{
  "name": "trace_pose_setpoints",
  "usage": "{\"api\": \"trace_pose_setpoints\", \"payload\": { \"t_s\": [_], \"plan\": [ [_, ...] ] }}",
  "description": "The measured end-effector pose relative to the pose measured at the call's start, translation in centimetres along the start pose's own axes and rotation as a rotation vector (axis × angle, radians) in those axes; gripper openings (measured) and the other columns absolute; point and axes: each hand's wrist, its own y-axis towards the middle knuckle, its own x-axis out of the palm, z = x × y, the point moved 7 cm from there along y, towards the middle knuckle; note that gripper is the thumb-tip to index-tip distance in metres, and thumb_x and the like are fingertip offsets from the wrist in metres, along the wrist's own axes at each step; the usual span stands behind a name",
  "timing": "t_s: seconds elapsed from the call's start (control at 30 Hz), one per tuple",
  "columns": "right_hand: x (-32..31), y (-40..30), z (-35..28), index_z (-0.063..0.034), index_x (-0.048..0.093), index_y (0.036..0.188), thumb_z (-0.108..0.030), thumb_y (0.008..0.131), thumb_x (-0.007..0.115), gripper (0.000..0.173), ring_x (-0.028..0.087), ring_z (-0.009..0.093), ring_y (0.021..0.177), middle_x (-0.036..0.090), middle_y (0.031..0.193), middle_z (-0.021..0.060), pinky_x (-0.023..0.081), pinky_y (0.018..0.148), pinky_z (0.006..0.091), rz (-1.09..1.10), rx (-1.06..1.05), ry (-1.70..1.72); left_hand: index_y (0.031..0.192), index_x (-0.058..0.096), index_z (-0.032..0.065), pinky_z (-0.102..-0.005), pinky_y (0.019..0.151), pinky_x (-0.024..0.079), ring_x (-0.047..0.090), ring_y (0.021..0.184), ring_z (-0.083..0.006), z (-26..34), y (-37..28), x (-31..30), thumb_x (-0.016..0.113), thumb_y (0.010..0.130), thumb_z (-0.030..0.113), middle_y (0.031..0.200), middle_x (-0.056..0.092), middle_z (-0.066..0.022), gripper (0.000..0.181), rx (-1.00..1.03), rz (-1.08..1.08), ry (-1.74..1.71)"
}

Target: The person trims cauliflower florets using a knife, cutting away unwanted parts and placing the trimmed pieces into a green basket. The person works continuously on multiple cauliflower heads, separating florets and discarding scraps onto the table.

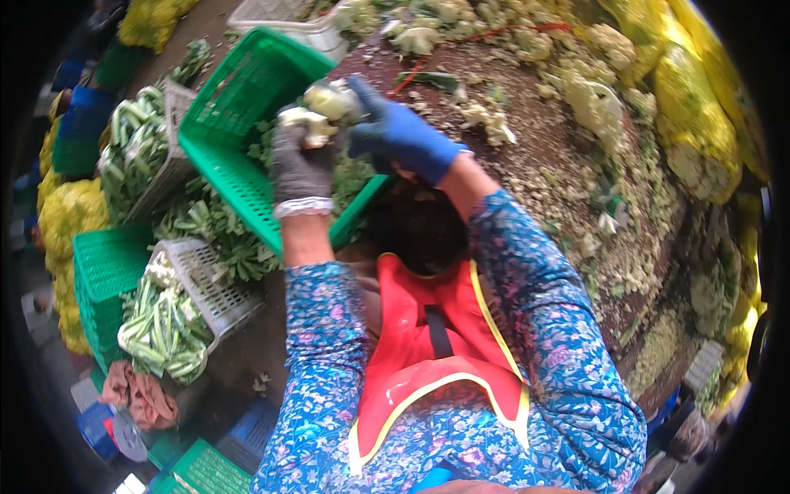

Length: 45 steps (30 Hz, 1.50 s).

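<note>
My left hand (303, 163), in a dark grey glove with a white cuff, grips a pale cauliflower piece (316, 128). My right hand (404, 133), in a blue glove, is closed around a second, rounder cauliflower piece (333, 102) that touches or nearly touches the first. Blur hides whether a tool is in the right hand. Both hands are above the near side of a tilted green plastic crate (223, 123). Green leaves (352, 179) lie inside that crate, partly covered by my left hand.
Cauliflower crumbs and trimmings (555, 185) litter the brown surface at right. Yellow mesh sacks of cauliflower (691, 117) line its far right. White crates (203, 284) of leafy stalks (163, 333), stacked green crates (105, 278) and a pink cloth (139, 395) stand at left.
</note>
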Motion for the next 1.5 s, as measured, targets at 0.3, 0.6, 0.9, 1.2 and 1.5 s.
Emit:
{"api": "trace_pose_setpoints", "payload": {
  "t_s": [0.3,0.6,0.9,1.2,1.5],
  "plan": [
    [-13.1,-7.9,-0.4,-0.0182,0.054,0.138,-0.015,0.087,0.060,0.052,0.069,0.035,0.083,0.070,0.091,0.0205,0.054,0.071,0.0454,0.689,-0.162,-1.186,0.145,0.040,0.0025,-0.0340,0.098,0.046,0.056,0.116,-0.0216,2.7,0.9,-2.1,0.057,0.094,0.011,0.130,0.055,-0.0111,0.054,0.164,0.116,0.428],
    [-18.9,-8.1,8.0,-0.0108,0.064,0.124,-0.025,0.091,0.067,0.036,0.066,0.011,0.075,0.072,0.092,0.0042,0.052,0.067,0.0261,0.786,0.062,-0.423,0.133,0.056,0.0010,-0.0290,0.095,0.047,0.059,0.108,-0.0158,-3.5,-0.9,5.3,0.063,0.091,0.002,0.120,0.065,-0.0101,0.042,0.032,-0.145,0.663],
    [-2.6,-0.8,2.5,-0.0053,0.064,0.119,-0.014,0.089,0.068,0.031,0.063,0.011,0.079,0.068,0.089,0.0036,0.054,0.070,0.0292,0.177,-0.105,0.024,0.132,0.053,-0.0034,-0.0312,0.099,0.048,0.057,0.117,-0.0193,5.0,-1.9,4.3,0.058,0.093,-0.003,0.133,0.058,-0.0139,0.039,0.744,0.263,0.592],
    [-13.3,2.7,2.4,-0.0190,0.066,0.110,-0.019,0.084,0.064,0.025,0.065,0.036,0.097,0.063,0.111,0.0154,0.053,0.081,0.0447,0.722,-0.275,-1.046,0.127,0.057,-0.0046,-0.0292,0.099,0.049,0.061,0.112,-0.0179,2.0,0.0,4.2,0.061,0.092,-0.002,0.125,0.063,-0.0126,0.035,0.397,0.070,0.338],
    [-14.2,3.0,4.5,-0.0191,0.069,0.106,-0.025,0.089,0.063,0.019,0.067,0.036,0.090,0.068,0.102,0.0124,0.054,0.075,0.0443,0.631,-0.131,-1.196,0.122,0.065,0.0083,-0.0408,0.096,0.048,0.061,0.116,-0.0317,-3.9,0.2,8.2,0.069,0.084,0.025,0.123,0.064,-0.0200,0.041,0.285,-0.191,1.473]
  ]
}}
